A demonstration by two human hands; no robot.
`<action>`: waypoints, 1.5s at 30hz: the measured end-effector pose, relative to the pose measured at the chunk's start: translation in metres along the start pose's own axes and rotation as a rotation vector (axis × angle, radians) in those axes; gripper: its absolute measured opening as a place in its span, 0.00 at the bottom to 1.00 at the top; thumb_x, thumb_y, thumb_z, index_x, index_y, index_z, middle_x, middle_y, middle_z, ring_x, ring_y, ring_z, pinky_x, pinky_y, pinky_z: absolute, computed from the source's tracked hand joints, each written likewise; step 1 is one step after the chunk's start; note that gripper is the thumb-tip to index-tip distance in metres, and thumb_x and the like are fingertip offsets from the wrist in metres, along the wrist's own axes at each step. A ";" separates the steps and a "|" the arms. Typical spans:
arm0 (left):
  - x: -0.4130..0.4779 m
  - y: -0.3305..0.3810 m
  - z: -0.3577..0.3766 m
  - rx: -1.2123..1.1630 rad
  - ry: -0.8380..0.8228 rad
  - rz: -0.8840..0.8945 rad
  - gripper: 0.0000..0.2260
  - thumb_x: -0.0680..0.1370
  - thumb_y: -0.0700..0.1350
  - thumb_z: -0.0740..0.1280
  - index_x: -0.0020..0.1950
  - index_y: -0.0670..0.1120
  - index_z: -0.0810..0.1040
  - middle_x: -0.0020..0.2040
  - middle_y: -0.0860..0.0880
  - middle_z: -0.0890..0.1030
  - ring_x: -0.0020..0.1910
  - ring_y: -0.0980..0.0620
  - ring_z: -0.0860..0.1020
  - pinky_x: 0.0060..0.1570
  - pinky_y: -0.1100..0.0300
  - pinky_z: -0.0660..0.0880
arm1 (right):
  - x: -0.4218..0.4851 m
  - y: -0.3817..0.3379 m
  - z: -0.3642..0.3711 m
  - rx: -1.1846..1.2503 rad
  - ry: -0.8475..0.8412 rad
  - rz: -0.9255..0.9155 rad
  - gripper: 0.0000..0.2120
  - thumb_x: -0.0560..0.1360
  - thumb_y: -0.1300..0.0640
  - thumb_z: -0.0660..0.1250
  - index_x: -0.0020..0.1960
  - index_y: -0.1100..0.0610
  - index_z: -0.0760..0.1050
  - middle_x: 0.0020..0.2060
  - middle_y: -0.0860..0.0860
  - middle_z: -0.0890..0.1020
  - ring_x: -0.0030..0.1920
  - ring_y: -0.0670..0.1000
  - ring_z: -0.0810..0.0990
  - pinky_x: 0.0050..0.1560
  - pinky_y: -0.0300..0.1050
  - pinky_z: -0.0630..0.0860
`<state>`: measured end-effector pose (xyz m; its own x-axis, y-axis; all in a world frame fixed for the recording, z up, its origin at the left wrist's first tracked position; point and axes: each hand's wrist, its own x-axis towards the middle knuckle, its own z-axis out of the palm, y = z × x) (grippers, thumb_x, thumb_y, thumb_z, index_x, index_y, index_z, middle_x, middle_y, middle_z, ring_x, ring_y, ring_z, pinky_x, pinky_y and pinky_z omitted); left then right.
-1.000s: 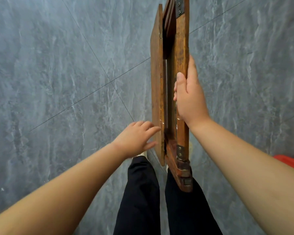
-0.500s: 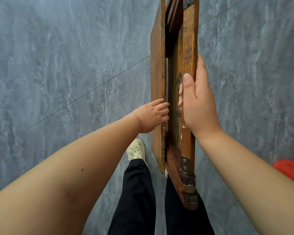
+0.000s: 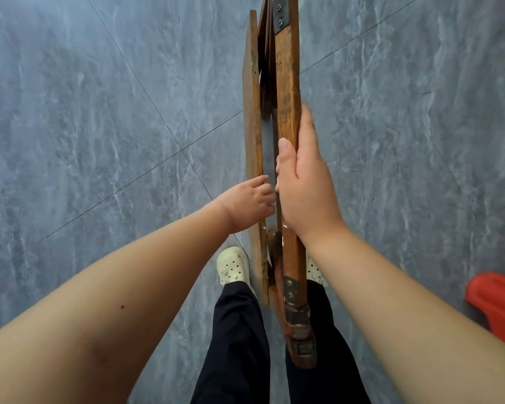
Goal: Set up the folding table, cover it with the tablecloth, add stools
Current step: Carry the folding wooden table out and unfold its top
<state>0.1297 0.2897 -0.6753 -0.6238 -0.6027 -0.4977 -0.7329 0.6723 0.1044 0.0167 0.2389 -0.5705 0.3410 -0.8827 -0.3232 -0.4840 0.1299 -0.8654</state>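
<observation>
The brown wooden folding table (image 3: 286,83) stands folded flat and on edge in front of my legs, seen from above. My right hand (image 3: 306,185) wraps the top of its thick right-hand frame piece, thumb on the inner side. My left hand (image 3: 248,205) curls its fingers over the top edge of the thin board on the left side, just beside my right hand. A narrow gap shows between board and frame. No tablecloth is in view.
Grey marbled floor tiles (image 3: 99,141) spread all around. My cream perforated shoes (image 3: 233,266) and black trousers are below the table. Part of a red plastic stool (image 3: 496,304) shows at the right edge.
My left hand rose from the board's lower edge and closed over its top edge near my right hand. The table shifted slightly right and the view tilted down, showing my shoes.
</observation>
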 end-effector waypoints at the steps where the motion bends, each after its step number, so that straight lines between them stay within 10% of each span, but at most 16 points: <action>1: -0.004 -0.002 -0.001 0.008 -0.010 -0.008 0.14 0.66 0.44 0.75 0.51 0.52 0.83 0.53 0.53 0.82 0.58 0.52 0.77 0.67 0.53 0.65 | -0.001 -0.002 0.001 -0.023 0.001 -0.002 0.25 0.82 0.51 0.50 0.77 0.48 0.46 0.51 0.48 0.73 0.49 0.48 0.74 0.54 0.40 0.71; 4: -0.016 -0.009 -0.004 0.090 -0.082 -0.006 0.15 0.78 0.43 0.63 0.65 0.49 0.74 0.66 0.50 0.73 0.70 0.48 0.65 0.74 0.49 0.50 | -0.002 -0.005 0.000 -0.064 0.010 0.005 0.26 0.82 0.51 0.50 0.77 0.49 0.45 0.60 0.51 0.76 0.55 0.48 0.78 0.54 0.35 0.73; 9: -0.051 -0.023 -0.029 0.139 -0.196 0.077 0.11 0.80 0.43 0.59 0.61 0.46 0.75 0.61 0.48 0.74 0.64 0.46 0.67 0.73 0.50 0.52 | -0.002 -0.006 -0.002 -0.130 0.043 0.009 0.26 0.82 0.51 0.51 0.77 0.49 0.47 0.27 0.45 0.67 0.26 0.43 0.68 0.27 0.35 0.65; 15: -0.094 -0.038 -0.059 0.140 -0.367 0.156 0.12 0.81 0.48 0.59 0.61 0.45 0.73 0.59 0.48 0.74 0.61 0.48 0.68 0.63 0.55 0.65 | -0.004 -0.011 0.001 -0.268 0.036 -0.030 0.32 0.80 0.54 0.57 0.77 0.52 0.44 0.39 0.48 0.77 0.29 0.43 0.71 0.25 0.31 0.64; 19: -0.120 -0.038 -0.081 0.150 -0.456 0.152 0.15 0.80 0.49 0.59 0.65 0.46 0.72 0.63 0.48 0.72 0.63 0.49 0.67 0.64 0.56 0.65 | -0.007 -0.017 0.004 -0.393 0.041 -0.118 0.34 0.79 0.58 0.58 0.77 0.53 0.41 0.75 0.52 0.59 0.43 0.46 0.76 0.36 0.36 0.70; 27: -0.143 -0.037 -0.103 0.098 -0.435 0.111 0.29 0.73 0.69 0.53 0.59 0.49 0.75 0.58 0.53 0.74 0.59 0.51 0.68 0.60 0.58 0.63 | -0.010 -0.016 -0.012 -0.261 -0.079 -0.077 0.31 0.81 0.50 0.54 0.77 0.47 0.40 0.74 0.50 0.62 0.66 0.51 0.70 0.57 0.39 0.65; 32: -0.151 -0.037 -0.100 0.096 -0.413 0.099 0.29 0.73 0.70 0.52 0.58 0.50 0.75 0.56 0.55 0.74 0.57 0.53 0.67 0.59 0.59 0.62 | -0.019 0.012 -0.032 -0.141 -0.114 -0.057 0.20 0.82 0.48 0.49 0.71 0.51 0.64 0.64 0.50 0.73 0.65 0.47 0.70 0.64 0.43 0.67; 41: -0.156 -0.039 -0.095 0.117 -0.432 0.076 0.29 0.72 0.71 0.50 0.55 0.50 0.75 0.46 0.56 0.65 0.47 0.55 0.57 0.56 0.61 0.61 | -0.006 0.075 -0.013 -1.151 -0.653 -0.538 0.20 0.65 0.59 0.74 0.57 0.54 0.78 0.57 0.51 0.79 0.60 0.55 0.75 0.60 0.49 0.72; 45: -0.154 -0.038 -0.094 0.102 -0.408 0.079 0.29 0.71 0.71 0.50 0.54 0.51 0.75 0.46 0.57 0.64 0.47 0.55 0.58 0.57 0.60 0.62 | -0.011 0.079 0.004 -1.442 -0.836 -0.591 0.26 0.80 0.54 0.57 0.76 0.55 0.57 0.76 0.54 0.56 0.76 0.56 0.50 0.74 0.50 0.43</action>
<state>0.2283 0.3169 -0.5217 -0.5035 -0.3420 -0.7934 -0.6435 0.7613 0.0802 -0.0218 0.2607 -0.6369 0.7758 -0.1551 -0.6116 -0.2578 -0.9627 -0.0828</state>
